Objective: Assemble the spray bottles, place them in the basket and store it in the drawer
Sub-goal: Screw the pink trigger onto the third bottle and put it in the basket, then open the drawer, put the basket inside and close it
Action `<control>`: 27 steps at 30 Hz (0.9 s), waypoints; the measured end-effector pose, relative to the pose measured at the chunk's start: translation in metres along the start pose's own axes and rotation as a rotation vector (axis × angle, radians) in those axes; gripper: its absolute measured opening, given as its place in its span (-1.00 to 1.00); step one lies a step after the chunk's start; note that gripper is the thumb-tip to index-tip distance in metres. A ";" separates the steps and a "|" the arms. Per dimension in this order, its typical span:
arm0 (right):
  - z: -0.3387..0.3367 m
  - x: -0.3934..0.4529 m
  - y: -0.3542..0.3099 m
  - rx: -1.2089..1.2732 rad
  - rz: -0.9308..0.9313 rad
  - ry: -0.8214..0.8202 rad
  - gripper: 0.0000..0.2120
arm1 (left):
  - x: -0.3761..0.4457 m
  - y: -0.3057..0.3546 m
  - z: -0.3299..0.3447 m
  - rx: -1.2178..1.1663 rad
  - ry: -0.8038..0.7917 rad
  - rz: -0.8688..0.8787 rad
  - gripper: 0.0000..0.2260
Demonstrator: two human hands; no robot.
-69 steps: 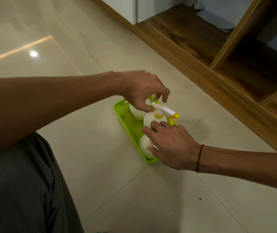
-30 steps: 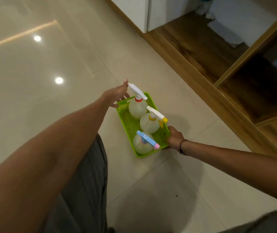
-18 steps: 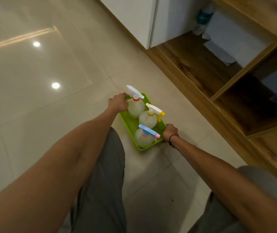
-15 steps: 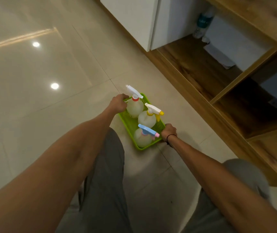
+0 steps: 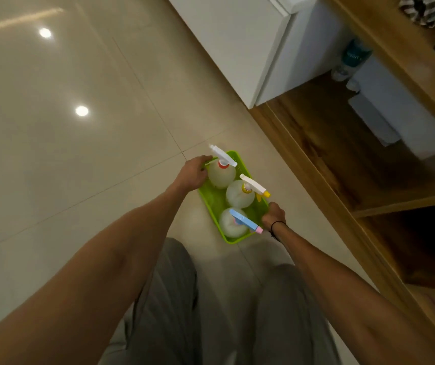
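My left hand (image 5: 194, 173) grips the far end of the green basket (image 5: 212, 200) and my right hand (image 5: 273, 214) its near side, with three capped spray bottles (image 5: 238, 197) standing inside it on the floor (image 5: 79, 167), so I judge only storing it remains.

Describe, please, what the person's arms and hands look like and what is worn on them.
Both forearms are bare, with no sleeves in view. The left hand wears nothing visible. The right hand has a thin black band around its wrist. No gloves or rings show.
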State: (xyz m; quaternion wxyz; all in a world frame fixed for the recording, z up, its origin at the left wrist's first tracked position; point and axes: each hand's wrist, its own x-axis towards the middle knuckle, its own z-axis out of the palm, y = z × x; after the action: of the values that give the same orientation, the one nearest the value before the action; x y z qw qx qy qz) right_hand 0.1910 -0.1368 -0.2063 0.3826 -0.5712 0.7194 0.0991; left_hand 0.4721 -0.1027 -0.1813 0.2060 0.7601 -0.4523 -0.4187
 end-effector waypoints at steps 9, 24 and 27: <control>-0.026 0.030 -0.049 0.042 0.040 -0.085 -0.57 | 0.055 0.013 -0.033 -0.055 0.025 0.013 -0.54; -0.148 0.034 -0.118 0.300 0.125 -0.150 -0.56 | 0.040 0.080 -0.089 -0.232 0.118 -0.082 -0.44; -0.172 0.025 -0.159 0.307 0.059 -0.144 -0.61 | 0.040 0.112 -0.104 -0.239 0.154 -0.126 -0.46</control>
State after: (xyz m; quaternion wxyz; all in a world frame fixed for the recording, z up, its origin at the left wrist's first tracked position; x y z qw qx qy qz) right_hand 0.2567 -0.3070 -0.0576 0.5130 -0.4759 0.7133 0.0400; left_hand 0.5094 -0.2007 -0.0629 0.3025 0.7869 -0.3336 -0.4219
